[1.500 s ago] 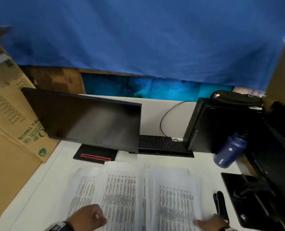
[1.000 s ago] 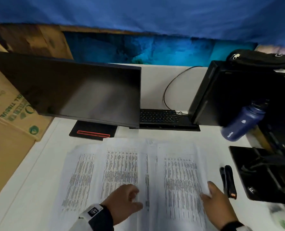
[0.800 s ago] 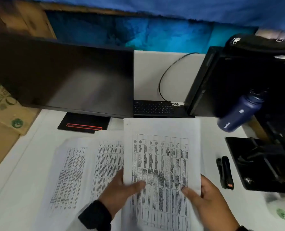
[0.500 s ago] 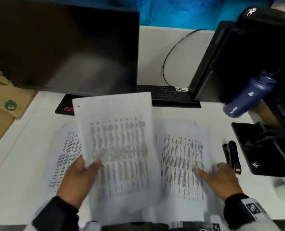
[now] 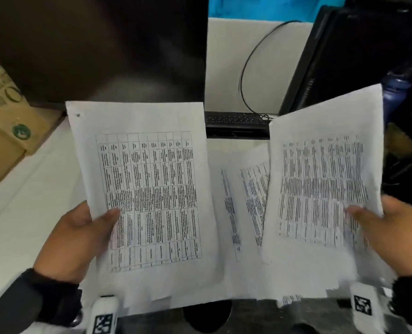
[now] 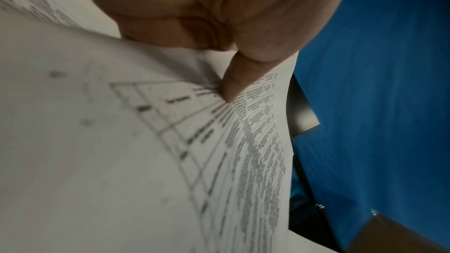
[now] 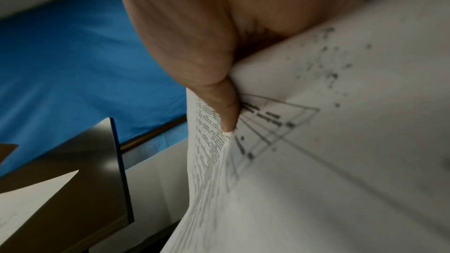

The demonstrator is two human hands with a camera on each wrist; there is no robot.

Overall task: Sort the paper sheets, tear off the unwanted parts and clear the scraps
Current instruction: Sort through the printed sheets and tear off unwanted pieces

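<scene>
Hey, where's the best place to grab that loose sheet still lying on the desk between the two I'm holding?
Judging by its pose, take the loose sheet by its far edge, coming from above: it lies flat, and the right-hand sheet covers its right side. Both hands are full, so free one first.

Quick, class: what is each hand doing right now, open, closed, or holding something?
Left hand: holds the left sheet, thumb on its printed face.
Right hand: holds the right sheet, thumb on top.

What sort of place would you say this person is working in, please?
Most likely an office desk: a dark monitor, a black keyboard and printed sheets on a white desk.
</scene>
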